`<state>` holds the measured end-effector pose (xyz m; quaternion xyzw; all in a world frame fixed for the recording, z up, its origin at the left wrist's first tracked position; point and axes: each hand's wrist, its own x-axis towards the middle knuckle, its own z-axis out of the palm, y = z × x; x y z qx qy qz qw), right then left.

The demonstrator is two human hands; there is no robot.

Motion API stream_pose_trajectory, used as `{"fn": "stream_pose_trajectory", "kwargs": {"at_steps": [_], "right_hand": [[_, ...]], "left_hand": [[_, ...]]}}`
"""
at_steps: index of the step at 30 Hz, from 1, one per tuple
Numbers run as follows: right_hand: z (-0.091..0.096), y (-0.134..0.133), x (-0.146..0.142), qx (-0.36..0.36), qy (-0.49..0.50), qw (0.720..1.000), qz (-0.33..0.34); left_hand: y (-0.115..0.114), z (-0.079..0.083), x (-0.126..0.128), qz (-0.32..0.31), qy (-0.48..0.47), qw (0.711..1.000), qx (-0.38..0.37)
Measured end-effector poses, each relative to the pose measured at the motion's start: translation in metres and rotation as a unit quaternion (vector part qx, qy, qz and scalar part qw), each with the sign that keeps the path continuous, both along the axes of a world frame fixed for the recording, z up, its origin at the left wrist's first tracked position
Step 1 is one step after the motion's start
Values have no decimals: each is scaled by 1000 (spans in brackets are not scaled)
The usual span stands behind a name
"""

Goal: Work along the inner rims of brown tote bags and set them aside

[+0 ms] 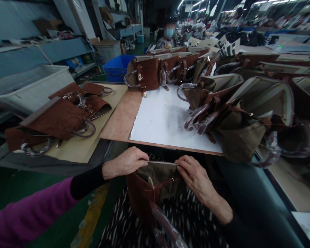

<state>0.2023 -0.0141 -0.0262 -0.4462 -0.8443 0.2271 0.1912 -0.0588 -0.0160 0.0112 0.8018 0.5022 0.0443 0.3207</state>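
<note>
Brown bag (139, 196) at your lap (198, 220), mouth open; fingers of your left hand (125, 162) and right hand (197, 175) clamped on rim (161, 163). Work looks unfinished. Other bags (147, 72) stand on surface (119, 124); which are done, cannot tell.

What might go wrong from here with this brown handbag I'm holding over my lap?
The brown handbag might slip if your left hand or right hand loosens; both pinch only its rim. Its plastic-wrapped handle hangs free, so it could snag. The handbags on the right crowd together; a bump might topple one.
</note>
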Motion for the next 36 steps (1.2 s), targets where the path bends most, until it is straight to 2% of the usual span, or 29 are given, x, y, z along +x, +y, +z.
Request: {"fn": "stream_pose_trajectory", "kwargs": {"at_steps": [3, 8, 12, 19, 22, 29, 36], "right_hand": [[0, 0, -4, 81, -79, 993, 23], [2, 0, -13, 114, -120, 985, 57], [-4, 1, -19, 105, -115, 987, 38], [-11, 6, -21, 23, -26, 999, 0], [-6, 6, -22, 32, -47, 998, -6], [3, 5, -35, 120, -158, 980, 25], [-7, 7, -50, 70, -139, 987, 28]], "left_hand": [[0, 0, 1, 3, 6, 1000, 6], [1, 4, 2, 4, 1, 1000, 11], [1, 5, 2, 8, -2, 1000, 11], [1, 2, 2, -3, -9, 1000, 16], [1, 2, 2, 0, -10, 1000, 12], [0, 5, 5, 7, -5, 1000, 12], [1, 6, 9, 3, 15, 1000, 13]]}}
